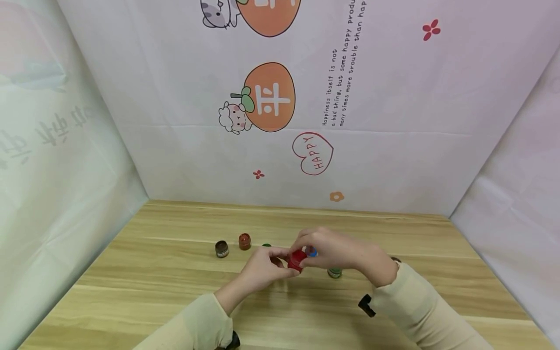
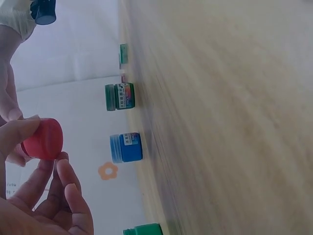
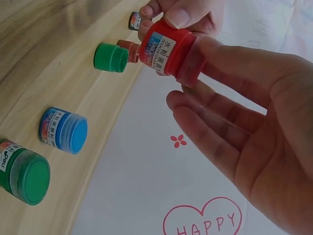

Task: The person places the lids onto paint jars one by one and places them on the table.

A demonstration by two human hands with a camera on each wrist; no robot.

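Observation:
A small red paint jar (image 3: 166, 49) with a white label is held up above the table between both hands. My left hand (image 1: 264, 266) grips its body, the thumb on one side and fingertips on the other. At the other end my right hand (image 1: 334, 248) pinches the jar's clear reddish lid (image 3: 190, 61) between thumb and fingers. The lid sits on the jar, which is tilted on its side in the right wrist view. Just behind the hands stand a blue paint jar (image 3: 61, 129) and a green paint jar (image 3: 24, 171), both lidded.
A dark brown jar (image 1: 221, 249) and an orange-brown jar (image 1: 245, 241) stand to the left on the wooden table (image 1: 175, 282). Another green jar (image 3: 110, 58) is partly hidden behind my left hand in the head view. White printed sheets (image 1: 385, 146) wall the table's back and sides.

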